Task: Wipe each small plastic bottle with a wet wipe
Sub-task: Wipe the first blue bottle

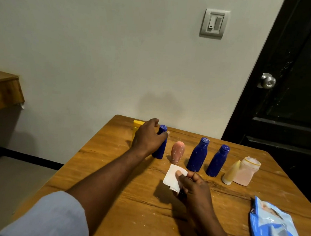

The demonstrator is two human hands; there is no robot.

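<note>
Reaching across a crowded row: where a bottle could topple

Nearest, a crinkled blue plastic wet-wipe packet [275, 229] lies at the right edge of the wooden table [134, 217]. Just beyond it, the right hand [195, 189] pinches a folded white wet wipe [173, 176] between thumb and curled fingers. Farther off, the small bottles stand in a row: a rounded pink bottle [177, 152], one dark blue plastic bottle [198, 155], a second dark blue plastic bottle [218, 161], and a cream cone-shaped bottle [231, 173] touching a squat pale pink bottle [246, 170]. At the far left, the left hand [147, 137] curls its fingers round a third dark blue plastic bottle [160, 147], with a yellow plastic bottle [137, 125] just behind. Lifting carelessly could knock the yellow or pink neighbour over, and a damp wipe may make the plastic slip in the grip.
</note>
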